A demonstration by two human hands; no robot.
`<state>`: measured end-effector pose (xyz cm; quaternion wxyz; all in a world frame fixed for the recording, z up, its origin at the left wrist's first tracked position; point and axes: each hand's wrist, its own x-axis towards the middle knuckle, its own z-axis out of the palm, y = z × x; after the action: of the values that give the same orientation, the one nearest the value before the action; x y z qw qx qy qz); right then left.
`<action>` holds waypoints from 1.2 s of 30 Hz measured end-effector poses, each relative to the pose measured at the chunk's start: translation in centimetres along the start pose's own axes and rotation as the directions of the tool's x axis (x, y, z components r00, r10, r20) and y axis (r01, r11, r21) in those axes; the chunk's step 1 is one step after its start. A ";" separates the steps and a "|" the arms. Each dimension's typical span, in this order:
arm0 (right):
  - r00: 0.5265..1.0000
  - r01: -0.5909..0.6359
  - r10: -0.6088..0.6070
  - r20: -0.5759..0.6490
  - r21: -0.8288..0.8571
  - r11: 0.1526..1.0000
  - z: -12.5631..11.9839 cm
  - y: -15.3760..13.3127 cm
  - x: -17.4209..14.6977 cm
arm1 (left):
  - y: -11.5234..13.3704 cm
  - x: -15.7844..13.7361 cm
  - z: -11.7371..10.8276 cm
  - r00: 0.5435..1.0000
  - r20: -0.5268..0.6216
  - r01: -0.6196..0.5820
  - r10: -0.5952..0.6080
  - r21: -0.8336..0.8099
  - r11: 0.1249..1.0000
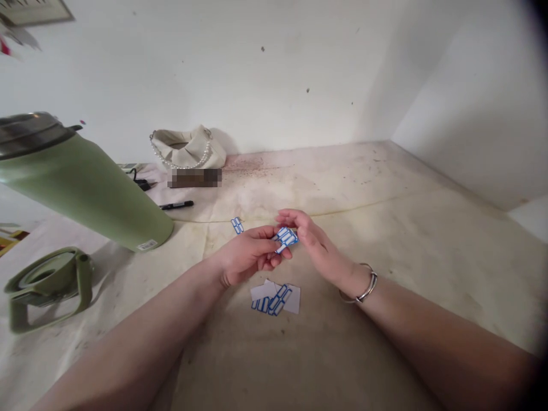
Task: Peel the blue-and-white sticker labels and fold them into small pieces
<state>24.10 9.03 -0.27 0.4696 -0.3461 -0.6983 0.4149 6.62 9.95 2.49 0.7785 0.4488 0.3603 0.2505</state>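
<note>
A green lid [48, 273] is lying at far left, a green cup [98, 197] is standing behind it, and a pen [178, 205] is lying farther right. The person's left hand [250, 254] is holding a stack of blue-and-white labels [286, 237], thumb and fingers closed on it, above the tablecloth [274, 365], where a loose pile [281, 298] is lying nearer the body. The right hand [320, 251] is hovering just beside the stack, fingers loosely bent, parted from the thumb; contact is impossible to tell.
</note>
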 end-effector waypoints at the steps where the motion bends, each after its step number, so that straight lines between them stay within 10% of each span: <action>1: 0.999 -0.005 0.004 0.049 0.009 1.000 0.0 -0.1 -0.1 | 0.0 0.0 0.1 1.000 0.008 0.019 -0.018 -0.039 0.999; 6: 0.973 -0.039 0.028 0.229 0.047 0.998 -0.1 -0.3 -0.3 | 0.2 -0.3 0.5 0.997 0.020 0.073 -0.072 -0.109 0.991; 11: 0.992 -0.116 0.116 0.047 -0.003 0.993 -0.3 0.1 0.2 | -0.2 0.2 0.2 0.987 -0.108 -0.096 0.122 0.226 0.969; 15: 0.966 -0.255 0.257 0.025 -0.067 0.965 -0.1 0.8 0.9 | -0.8 0.7 0.1 0.874 -0.251 -0.118 0.415 0.719 0.685; 20: 0.959 -0.275 0.281 0.044 -0.110 0.955 -0.1 0.9 1.1 | 0.3 0.2 -0.9 0.871 -0.165 -0.111 0.462 0.851 0.513; 23: 0.937 -0.347 0.349 0.025 -0.050 0.936 -0.3 0.4 1.0 | 2.0 -0.3 -3.3 0.759 -0.263 -0.042 0.596 0.893 0.448; 26: 0.918 -0.396 0.396 0.011 -0.004 0.918 -0.4 -0.1 1.0 | 2.9 -0.4 -6.3 0.609 -0.403 0.297 0.683 0.915 0.274; 36: 0.918 -0.397 0.397 0.007 0.028 0.917 -0.3 0.2 1.0 | 2.1 0.0 -8.2 0.750 -0.344 0.311 0.565 0.937 0.158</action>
<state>24.06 10.06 -0.04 0.3801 -0.4733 -0.6081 0.5116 0.03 15.20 1.51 0.0952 0.7534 0.6295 0.1645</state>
